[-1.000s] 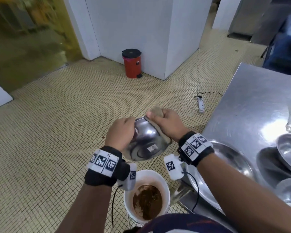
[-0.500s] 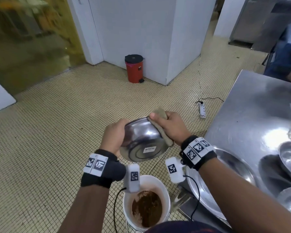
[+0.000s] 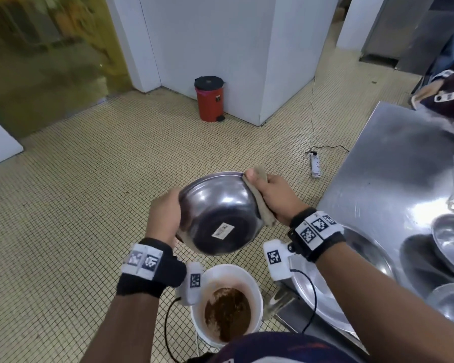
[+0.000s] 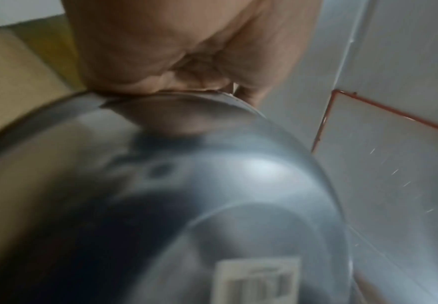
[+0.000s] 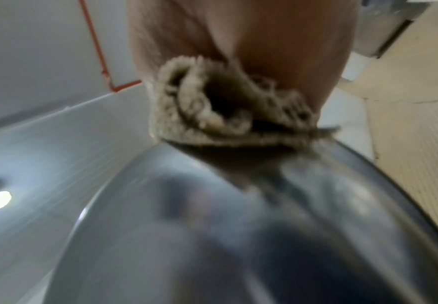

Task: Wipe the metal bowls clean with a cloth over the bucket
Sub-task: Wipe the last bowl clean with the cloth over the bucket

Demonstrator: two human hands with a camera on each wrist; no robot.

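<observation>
I hold a metal bowl [image 3: 218,210] tilted with its underside and a barcode sticker [image 3: 222,230] facing me, above a white bucket [image 3: 257,289] of brown slop. My left hand [image 3: 165,213] grips the bowl's left rim. My right hand [image 3: 270,192] pinches a beige cloth [image 3: 262,205] against the bowl's right rim, thumb on top. The left wrist view shows the left hand [image 4: 186,61] on the blurred bowl [image 4: 212,205]. In the right wrist view the cloth [image 5: 212,111] is bunched under my fingers on the bowl's edge [image 5: 238,205]. The bowl's inside is hidden.
A steel table [image 3: 393,163] stands at right with a large metal tray [image 3: 325,305] and more metal bowls [image 3: 451,239]. Another person's hand [image 3: 446,98] shows at its far end. On the tiled floor are a red pedal bin [image 3: 209,99] and a power strip [image 3: 315,165].
The bowl has turned so more of its underside faces me. My right hand with the cloth has slid along the rim to its upper right.
</observation>
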